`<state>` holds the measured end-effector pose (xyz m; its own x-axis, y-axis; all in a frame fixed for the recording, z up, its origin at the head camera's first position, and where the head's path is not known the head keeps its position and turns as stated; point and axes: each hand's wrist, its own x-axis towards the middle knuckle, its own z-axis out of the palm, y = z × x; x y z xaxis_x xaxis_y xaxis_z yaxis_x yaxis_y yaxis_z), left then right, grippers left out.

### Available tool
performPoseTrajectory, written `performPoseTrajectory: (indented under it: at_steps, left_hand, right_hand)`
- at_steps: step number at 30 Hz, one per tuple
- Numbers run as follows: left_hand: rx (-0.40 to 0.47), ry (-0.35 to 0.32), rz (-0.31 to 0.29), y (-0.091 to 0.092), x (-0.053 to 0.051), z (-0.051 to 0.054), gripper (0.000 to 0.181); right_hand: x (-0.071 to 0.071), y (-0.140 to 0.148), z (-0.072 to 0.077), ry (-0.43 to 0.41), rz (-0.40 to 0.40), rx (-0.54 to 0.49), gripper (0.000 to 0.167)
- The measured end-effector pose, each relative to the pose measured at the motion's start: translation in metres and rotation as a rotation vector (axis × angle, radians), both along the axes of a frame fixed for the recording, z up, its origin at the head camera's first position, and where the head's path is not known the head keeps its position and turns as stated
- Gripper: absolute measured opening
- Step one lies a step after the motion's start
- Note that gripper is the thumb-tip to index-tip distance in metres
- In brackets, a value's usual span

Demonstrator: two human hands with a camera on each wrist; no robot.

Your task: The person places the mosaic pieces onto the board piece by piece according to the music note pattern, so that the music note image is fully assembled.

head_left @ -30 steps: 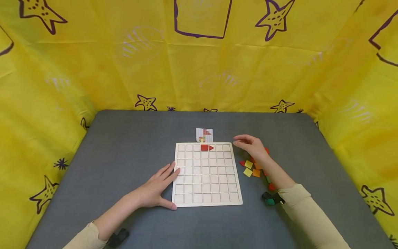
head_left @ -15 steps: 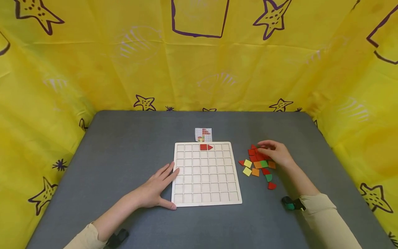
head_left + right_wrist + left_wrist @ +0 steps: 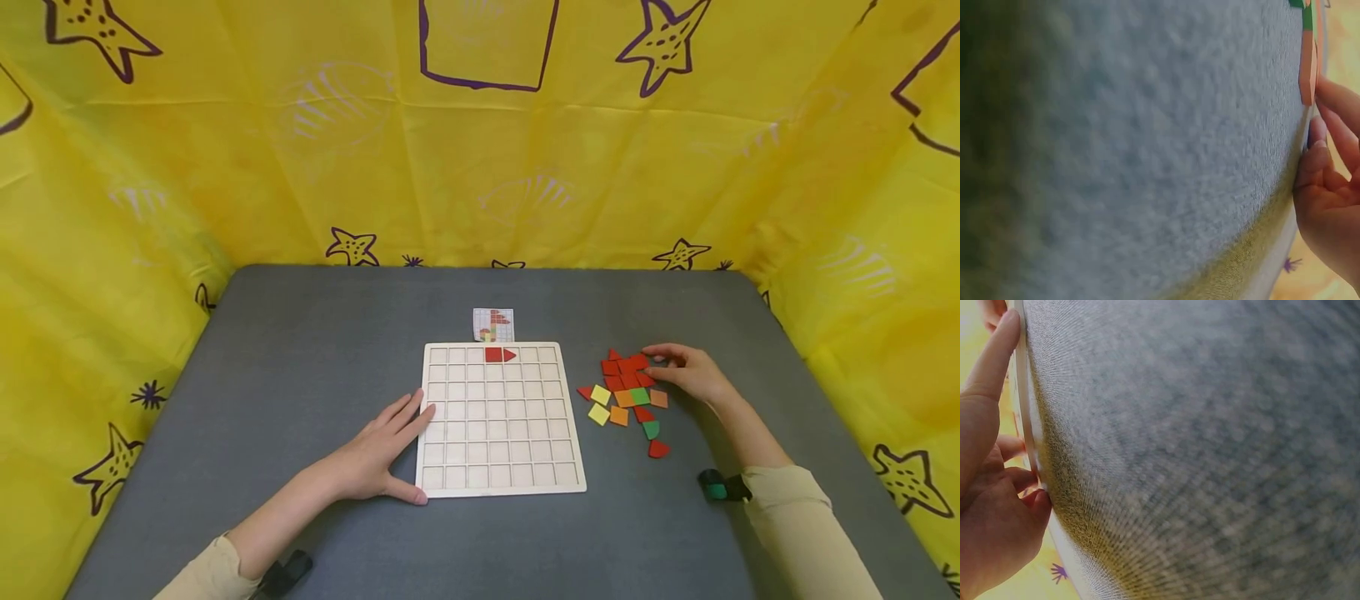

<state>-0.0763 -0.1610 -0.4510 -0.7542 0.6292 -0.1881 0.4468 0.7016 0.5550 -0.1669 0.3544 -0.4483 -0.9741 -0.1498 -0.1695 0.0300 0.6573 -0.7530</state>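
My left hand (image 3: 378, 454) rests along the left edge of a pale wooden grid board (image 3: 498, 454), fingers spread and fingertips on its rim. A red square tile (image 3: 493, 355) and a red triangle tile (image 3: 509, 355) sit side by side in the board's top row. Right of the board, my right hand (image 3: 693, 372) reaches thumb and fingertips to the right side of a group of red tiles (image 3: 628, 380). No lifted tile shows between those fingers. In the right wrist view, the fingertips are close to the edge of an orange tile (image 3: 1308, 69).
Yellow tiles (image 3: 599, 414), orange tiles (image 3: 618, 416) and green tiles (image 3: 651, 429) lie below the red ones. A small printed pattern card (image 3: 492, 323) lies just beyond the board. A yellow patterned cloth (image 3: 480, 183) encloses the grey table (image 3: 322, 333).
My right hand has moved from near the board's top right corner, rightward to the right side of the red tiles. The left hand and the board have stayed in place.
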Motion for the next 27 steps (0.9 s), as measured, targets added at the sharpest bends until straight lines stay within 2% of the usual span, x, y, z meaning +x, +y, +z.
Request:
performPoseTrajectory:
  at_steps: [5,12,17,21,24,27]
  left_hand:
    - [0.001,-0.002,0.000,0.000,0.000,0.001,0.115]
    - [0.002,-0.012,0.005,0.000,0.001,0.003,0.115]
    - [0.000,-0.010,0.005,0.000,0.001,0.002,0.115]
    - [-0.009,-0.012,0.007,0.000,0.000,0.001,0.116]
    - [-0.009,-0.014,0.010,0.000,0.000,0.000,0.116]
    - [-0.006,-0.015,0.010,0.000,0.000,0.000,0.116]
  right_hand:
    - [-0.002,0.002,-0.001,0.000,0.009,0.017,0.045]
    - [-0.004,0.000,-0.005,0.034,-0.030,0.077,0.047]
    - [-0.002,-0.017,-0.003,0.022,-0.077,-0.035,0.050]
    - [-0.002,-0.045,0.001,-0.019,-0.115,-0.144,0.053]
    - [-0.002,-0.070,0.007,-0.041,-0.119,-0.224,0.052]
    - [-0.001,-0.097,0.011,-0.047,-0.091,-0.282,0.048]
